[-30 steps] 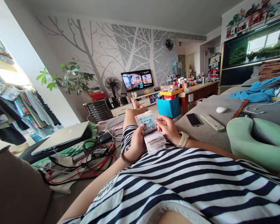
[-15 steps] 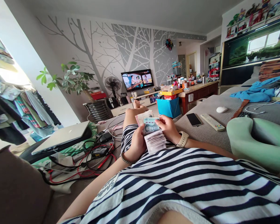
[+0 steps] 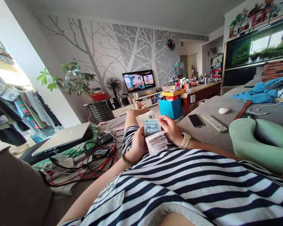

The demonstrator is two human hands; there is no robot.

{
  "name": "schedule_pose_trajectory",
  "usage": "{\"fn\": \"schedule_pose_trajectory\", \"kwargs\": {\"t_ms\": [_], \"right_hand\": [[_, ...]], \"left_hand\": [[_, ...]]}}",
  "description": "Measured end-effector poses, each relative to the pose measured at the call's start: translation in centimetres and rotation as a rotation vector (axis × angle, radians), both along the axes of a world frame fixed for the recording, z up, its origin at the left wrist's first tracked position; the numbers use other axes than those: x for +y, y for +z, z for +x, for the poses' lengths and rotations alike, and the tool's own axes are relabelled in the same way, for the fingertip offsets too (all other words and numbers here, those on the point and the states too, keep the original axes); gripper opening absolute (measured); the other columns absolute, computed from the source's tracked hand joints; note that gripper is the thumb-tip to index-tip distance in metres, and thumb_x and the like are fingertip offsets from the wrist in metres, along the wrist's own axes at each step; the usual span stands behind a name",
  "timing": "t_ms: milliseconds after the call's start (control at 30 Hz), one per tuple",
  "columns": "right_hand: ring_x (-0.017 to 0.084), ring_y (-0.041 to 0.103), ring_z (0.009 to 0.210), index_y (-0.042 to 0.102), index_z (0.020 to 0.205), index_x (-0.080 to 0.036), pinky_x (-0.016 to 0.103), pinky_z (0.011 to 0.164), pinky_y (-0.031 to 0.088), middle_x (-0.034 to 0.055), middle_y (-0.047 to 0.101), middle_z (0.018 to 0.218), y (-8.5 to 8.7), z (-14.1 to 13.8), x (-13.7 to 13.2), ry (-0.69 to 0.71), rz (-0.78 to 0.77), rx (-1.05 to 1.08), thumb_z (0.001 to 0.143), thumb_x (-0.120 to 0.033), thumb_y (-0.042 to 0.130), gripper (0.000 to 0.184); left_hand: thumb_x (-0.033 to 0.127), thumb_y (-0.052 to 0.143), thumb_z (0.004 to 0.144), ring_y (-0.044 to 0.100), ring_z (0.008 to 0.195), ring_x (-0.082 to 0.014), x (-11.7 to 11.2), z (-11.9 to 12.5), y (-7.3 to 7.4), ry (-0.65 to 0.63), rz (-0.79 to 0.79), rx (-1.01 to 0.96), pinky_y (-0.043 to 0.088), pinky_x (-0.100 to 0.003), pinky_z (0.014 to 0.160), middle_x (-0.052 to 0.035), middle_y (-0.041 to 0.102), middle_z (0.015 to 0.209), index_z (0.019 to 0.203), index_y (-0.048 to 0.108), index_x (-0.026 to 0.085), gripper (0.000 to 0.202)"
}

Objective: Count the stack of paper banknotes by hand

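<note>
A bundle of banknotes (image 3: 157,142) is held over my lap, its lower part fanned into a thick layered stack. A blue-green banknote (image 3: 152,126) with a printed portrait faces me at the front. Paler notes (image 3: 145,116) stick up behind it. My left hand (image 3: 137,142) is closed around the left side of the bundle, thumb at the blue-green note's edge. My right hand (image 3: 170,129) pinches the upper right edge of that note between thumb and fingers. The fingers behind the notes are hidden.
To my left lie a laptop (image 3: 63,138) and tangled cables (image 3: 101,153). On the sofa at right are a phone (image 3: 195,120), a remote control (image 3: 215,123), a white mouse (image 3: 224,110) and a green neck pillow (image 3: 245,141). A blue box (image 3: 170,108) stands beyond my legs.
The blue-green note has shifted slightly left and down and now shows flatter towards me. The pale notes behind it have tilted. Both hands have moved only a little.
</note>
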State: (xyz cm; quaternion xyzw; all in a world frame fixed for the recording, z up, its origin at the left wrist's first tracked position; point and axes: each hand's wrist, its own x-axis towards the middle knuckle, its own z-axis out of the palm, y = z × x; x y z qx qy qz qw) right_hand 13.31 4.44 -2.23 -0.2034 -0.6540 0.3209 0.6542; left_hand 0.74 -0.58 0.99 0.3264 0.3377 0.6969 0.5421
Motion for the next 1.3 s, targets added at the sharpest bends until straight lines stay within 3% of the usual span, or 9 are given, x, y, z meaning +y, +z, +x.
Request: {"fn": "schedule_pose_trajectory", "kwargs": {"t_ms": [167, 433, 600, 733, 867, 967, 1133, 1300], "right_hand": [[0.012, 0.042, 0.056, 0.054, 0.082, -0.019, 0.024, 0.052, 0.033, -0.0018, 0.047, 0.065, 0.0, 0.0, -0.1, 0.018, 0.007, 0.012, 0.086, -0.048, 0.054, 0.029], [0.011, 0.041, 0.053, 0.053, 0.074, -0.019, 0.024, 0.05, 0.032, -0.0024, 0.045, 0.06, 0.5, 0.3, -1.1, 0.033, 0.039, 0.04, 0.088, -0.05, 0.053, 0.034], [0.011, 0.045, 0.049, 0.053, 0.075, -0.019, 0.024, 0.047, 0.031, -0.0001, 0.056, 0.06, 0.4, 0.1, -1.1, 0.178, -0.012, 0.039, 0.09, -0.055, 0.045, 0.04], [0.011, 0.049, 0.052, 0.051, 0.073, -0.019, 0.024, 0.053, 0.037, -0.0016, 0.054, 0.056, 0.1, 0.1, -0.4, 0.051, -0.015, -0.004, 0.087, -0.056, 0.051, 0.04], [0.012, 0.049, 0.056, 0.049, 0.076, -0.019, 0.024, 0.054, 0.037, -0.003, 0.053, 0.061, 0.0, 0.0, 0.4, -0.085, -0.073, -0.027, 0.079, -0.054, 0.063, 0.038], [0.012, 0.048, 0.057, 0.051, 0.075, -0.018, 0.024, 0.055, 0.037, -0.0022, 0.054, 0.062, -0.1, 0.0, 0.8, -0.104, -0.062, -0.045, 0.079, -0.054, 0.061, 0.037], [0.012, 0.047, 0.057, 0.052, 0.071, -0.018, 0.025, 0.055, 0.036, -0.0015, 0.052, 0.061, -0.2, 0.0, 1.1, -0.138, -0.021, -0.07, 0.081, -0.053, 0.058, 0.037], [0.012, 0.046, 0.056, 0.052, 0.072, -0.018, 0.025, 0.054, 0.035, -0.0017, 0.051, 0.061, -0.1, 0.0, 0.8, -0.138, -0.013, -0.057, 0.082, -0.051, 0.058, 0.035]], "left_hand": [[0.018, 0.055, 0.079, 0.07, 0.078, -0.0221, 0.3, -0.1, -0.2, -0.068, 0.033, -0.001, 0.057, -0.031, 0.074, -0.0044, 0.073, 0.073, 0.082, 0.068, 0.013, 0.015], [0.014, 0.055, 0.077, 0.07, 0.079, -0.0225, -0.3, 0.2, 0.4, -0.047, 0.009, 0.001, 0.057, -0.031, 0.073, -0.0023, 0.073, 0.074, 0.088, 0.069, 0.015, 0.017], [0.02, 0.052, 0.081, 0.07, 0.085, -0.0245, 0.5, -0.1, -0.4, -0.11, 0.038, -0.043, 0.056, -0.037, 0.08, -0.0076, 0.074, 0.082, 0.094, 0.069, 0.012, 0.022], [0.02, 0.053, 0.081, 0.07, 0.086, -0.0242, 0.5, -0.2, -0.5, -0.151, 0.038, -0.058, 0.055, -0.037, 0.081, -0.0073, 0.073, 0.081, 0.095, 0.068, 0.012, 0.023], [0.016, 0.059, 0.076, 0.069, 0.073, -0.0208, -0.4, -0.1, 0.0, -0.101, -0.005, -0.016, 0.055, -0.03, 0.074, -0.0028, 0.069, 0.064, 0.081, 0.068, 0.013, 0.011], [0.012, 0.06, 0.073, 0.068, 0.068, -0.0186, -0.4, -0.3, -0.1, -0.088, 0.046, 0.048, 0.054, -0.026, 0.071, -0.0014, 0.066, 0.059, 0.073, 0.067, 0.013, 0.007], [0.012, 0.062, 0.072, 0.07, 0.079, -0.0211, 0.3, -0.6, -0.9, -0.129, 0.1, 0.074, 0.054, -0.03, 0.076, -0.0046, 0.072, 0.074, 0.081, 0.069, 0.014, 0.012], [0.022, 0.05, 0.084, 0.071, 0.078, -0.0222, 0.1, -0.1, -0.4, -0.194, 0.004, -0.031, 0.056, -0.034, 0.077, -0.0067, 0.073, 0.077, 0.095, 0.069, 0.013, 0.024]]}}
